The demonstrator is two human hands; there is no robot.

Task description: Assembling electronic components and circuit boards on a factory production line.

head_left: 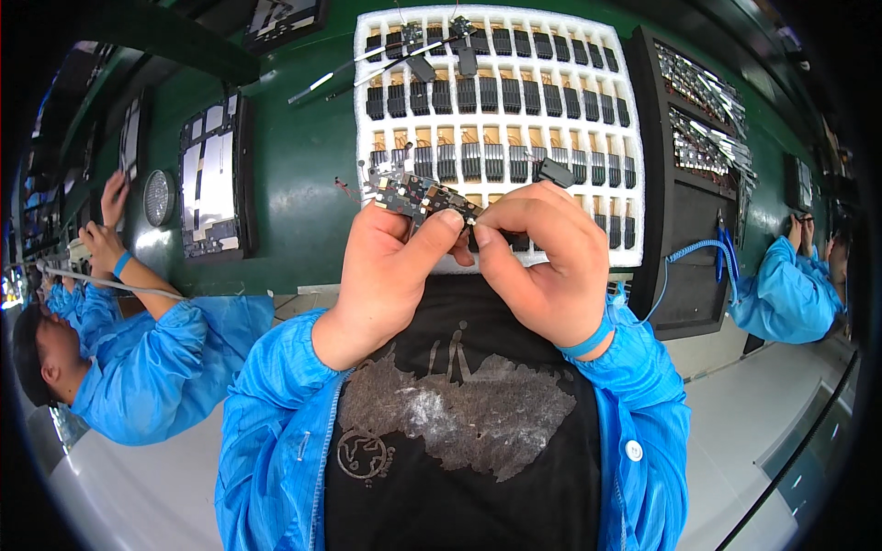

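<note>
My left hand (378, 275) is closed on a black circuit board (418, 196) with small metal and white parts, its thumb lying on the board's near side. My right hand (556, 246) pinches at the board's right end with thumb and forefinger; whatever small part lies between those fingertips is too small to make out. Just beyond the right knuckles sits a small black module (555, 173); whether it joins the board is hidden. Under and behind both hands, a white foam tray (533, 16) holds rows of small black modules with thin wires.
Two boards with black strips (335, 77) lie across the tray's far left. At right, a black divided tray (684, 197) holds metallic strips, near blue-handled pliers (724, 250) and a coiled blue cord (694, 246). A black-framed panel (209, 179) lies left. Co-workers in blue sit at both sides.
</note>
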